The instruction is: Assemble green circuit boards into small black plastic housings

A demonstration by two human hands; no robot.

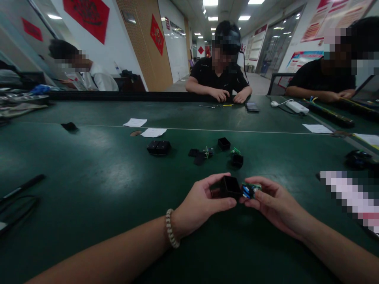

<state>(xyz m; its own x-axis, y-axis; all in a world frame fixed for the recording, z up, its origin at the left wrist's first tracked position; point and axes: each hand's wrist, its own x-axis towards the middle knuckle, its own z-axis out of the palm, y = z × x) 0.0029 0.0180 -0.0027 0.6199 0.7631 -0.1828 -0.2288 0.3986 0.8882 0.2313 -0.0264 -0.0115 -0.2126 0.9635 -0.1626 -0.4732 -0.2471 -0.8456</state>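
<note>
My left hand [204, 201] is closed around a small black open-ended box [230, 187], its hollow side facing up and toward me. In my right hand [274, 203], pinched between thumb and fingers, is a small circuit board [249, 190] with blue and white parts on it. The board is held right beside the box's right edge; whether they touch I cannot tell. Beyond my hands lie another open black box [224, 144], a black box with a green board by it [237, 160], a loose circuit board [208, 152] and flat black pieces [199, 158].
Two closed black boxes [159, 147] stand side by side on the green table [89, 189]. Paper sheets [154, 132] lie farther back. A black pen-like tool [23, 187] is at the left, a white power adapter [297, 107] at the far right. Other people sit around the table.
</note>
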